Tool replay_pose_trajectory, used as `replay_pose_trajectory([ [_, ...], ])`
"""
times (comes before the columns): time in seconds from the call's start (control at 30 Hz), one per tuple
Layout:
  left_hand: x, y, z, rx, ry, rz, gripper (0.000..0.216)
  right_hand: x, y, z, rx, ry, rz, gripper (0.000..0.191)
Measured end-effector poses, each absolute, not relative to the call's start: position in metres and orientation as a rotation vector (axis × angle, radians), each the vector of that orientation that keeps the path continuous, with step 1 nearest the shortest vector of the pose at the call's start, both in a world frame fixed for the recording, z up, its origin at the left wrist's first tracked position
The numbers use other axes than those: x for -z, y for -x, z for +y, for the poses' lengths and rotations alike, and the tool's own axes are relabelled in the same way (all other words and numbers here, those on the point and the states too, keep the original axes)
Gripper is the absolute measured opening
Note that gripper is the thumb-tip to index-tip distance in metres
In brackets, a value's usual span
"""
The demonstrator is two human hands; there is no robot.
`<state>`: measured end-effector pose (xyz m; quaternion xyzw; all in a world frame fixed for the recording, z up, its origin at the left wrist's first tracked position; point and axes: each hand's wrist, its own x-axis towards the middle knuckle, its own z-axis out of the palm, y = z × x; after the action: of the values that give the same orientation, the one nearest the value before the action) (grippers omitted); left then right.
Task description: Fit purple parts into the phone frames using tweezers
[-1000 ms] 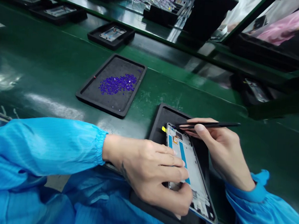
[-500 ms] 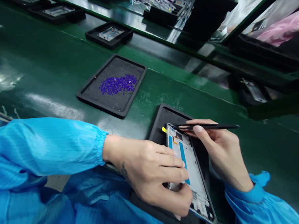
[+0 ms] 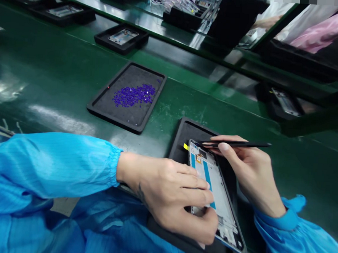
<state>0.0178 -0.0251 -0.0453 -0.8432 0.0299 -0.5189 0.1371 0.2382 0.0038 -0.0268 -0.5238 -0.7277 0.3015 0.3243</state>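
My left hand (image 3: pixel 176 197) lies across a phone frame (image 3: pixel 220 190), thumb and fingers closed on its near part. The frame is silver-grey inside, with blue strips and a small orange flex piece near its far end, and a yellow tab (image 3: pixel 185 146) sticks out at its far left corner. It rests tilted over a black tray (image 3: pixel 180 136). Black tweezers (image 3: pixel 242 144) are pinched between the thumb and fingers of my right hand (image 3: pixel 249 162). Their tips touch or hover at the frame's far end; whether they hold a part is too small to tell.
Left of the frame, a black tray (image 3: pixel 101 109) holds many tiny purple pieces (image 3: pixel 135 95). Further off, black trays (image 3: pixel 128 49) with phone frames stand on the green bench (image 3: pixel 60 70). Another tray with a phone frame (image 3: pixel 285 101) sits at right. Behind the rail, another person's arm shows.
My hands, the phone frame and the tweezers look almost still. The phone frame trays at the back left and right shift slightly leftward. At the upper right another person's hand comes into view.
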Motion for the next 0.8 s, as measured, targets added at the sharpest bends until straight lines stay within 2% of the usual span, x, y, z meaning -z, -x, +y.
replay_pose_trajectory([
  [0.17, 0.0429, -0.0173, -0.0253, 1.493, 2.484, 0.080, 0.056, 0.0271, -0.2374, 0.0033, -0.988, 1.347, -1.741, 0.026],
  [0.43, 0.0438, -0.0180, -0.0246, 1.535, 2.458, 0.070, 0.054, 0.0281, -0.2384, 0.0029, -0.783, 1.408, -1.899, 0.029],
  [0.63, 0.0444, -0.0163, -0.0260, 1.539, 2.470, 0.052, 0.053, 0.0290, -0.2393, 0.0042, -0.979, 1.354, -1.758, 0.026],
  [0.8, 0.0430, -0.0111, -0.0287, 1.449, 2.535, -0.021, 0.049, 0.0298, -0.2402, 0.0057, -0.844, 1.345, -1.889, 0.027],
])
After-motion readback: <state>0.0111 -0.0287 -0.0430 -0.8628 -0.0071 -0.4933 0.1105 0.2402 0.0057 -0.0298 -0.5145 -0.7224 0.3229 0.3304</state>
